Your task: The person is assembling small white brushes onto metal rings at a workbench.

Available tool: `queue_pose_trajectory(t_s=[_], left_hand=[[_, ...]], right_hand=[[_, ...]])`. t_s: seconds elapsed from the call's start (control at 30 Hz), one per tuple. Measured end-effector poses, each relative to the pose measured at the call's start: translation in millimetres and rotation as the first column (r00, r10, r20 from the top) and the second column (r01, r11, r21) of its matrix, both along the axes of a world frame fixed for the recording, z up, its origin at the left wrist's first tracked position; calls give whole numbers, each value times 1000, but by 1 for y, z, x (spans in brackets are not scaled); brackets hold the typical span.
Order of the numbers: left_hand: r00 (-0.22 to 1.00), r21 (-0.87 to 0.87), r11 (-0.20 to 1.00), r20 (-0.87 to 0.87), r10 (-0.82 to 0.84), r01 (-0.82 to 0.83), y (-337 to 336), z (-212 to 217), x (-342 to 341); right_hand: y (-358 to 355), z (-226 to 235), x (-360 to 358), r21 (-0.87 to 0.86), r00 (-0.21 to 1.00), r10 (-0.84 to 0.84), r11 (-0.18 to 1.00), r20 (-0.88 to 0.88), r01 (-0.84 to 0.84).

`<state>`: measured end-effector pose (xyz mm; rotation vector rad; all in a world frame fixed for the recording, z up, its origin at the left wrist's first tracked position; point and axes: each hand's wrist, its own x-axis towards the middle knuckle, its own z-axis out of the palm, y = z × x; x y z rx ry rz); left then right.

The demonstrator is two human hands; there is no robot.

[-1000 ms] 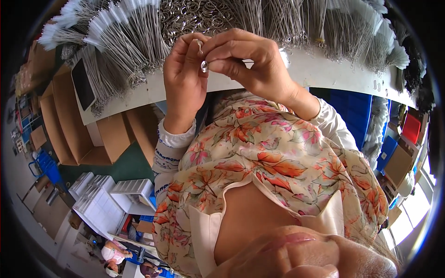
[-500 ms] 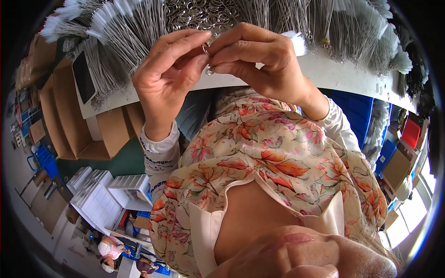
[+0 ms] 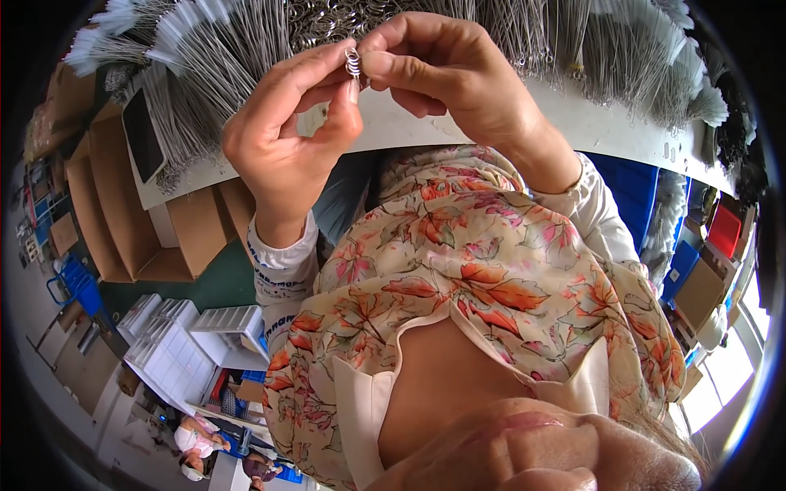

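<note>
The left hand (image 3: 282, 135) pinches a small stack of shiny rings (image 3: 353, 63) between finger and thumb, up over the tabletop (image 3: 622, 135). The right hand (image 3: 463, 82) pinches at its right side. It looks light, hard and maybe slippery; the outer edges seem best to hold. Beyond lie more rings (image 3: 327, 23) and wire brushes (image 3: 221, 69).

On the white table (image 3: 589, 123), a loose pile of silvery metal rings (image 3: 327, 18) lies between grey wire brushes (image 3: 225, 78) at left and more at right. A black rectangular slab (image 3: 143, 135) lies left of everything; brown cardboard boxes (image 3: 196, 233) stand beside the table's left end.
</note>
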<state>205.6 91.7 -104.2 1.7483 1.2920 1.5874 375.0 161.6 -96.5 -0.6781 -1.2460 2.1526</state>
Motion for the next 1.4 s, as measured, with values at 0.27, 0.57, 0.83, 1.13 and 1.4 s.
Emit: queue_pose_trajectory(t_s=[0.27,0.57,0.83,1.13,1.4], left_hand=[[992,-110,990,95,-78,88,11,1,-16],[746,-315,787,-614,258,-531,83,-34,-89],[591,-201,785,-769,244,-586,84,-50,-100],[974,-377,910,72,215,-173,68,-29,-113],[400,27,644,-764,507,-765,49,-53,-284]], right_hand=[[12,-7,-2,259,964,109,950,242,-172],[-26,-107,1,952,870,-407,-2,279,-306],[61,-59,-17,935,624,-713,135,321,-328],[91,-47,-25,728,334,-701,383,630,-568],[84,-15,14,436,809,-587,736,30,518]])
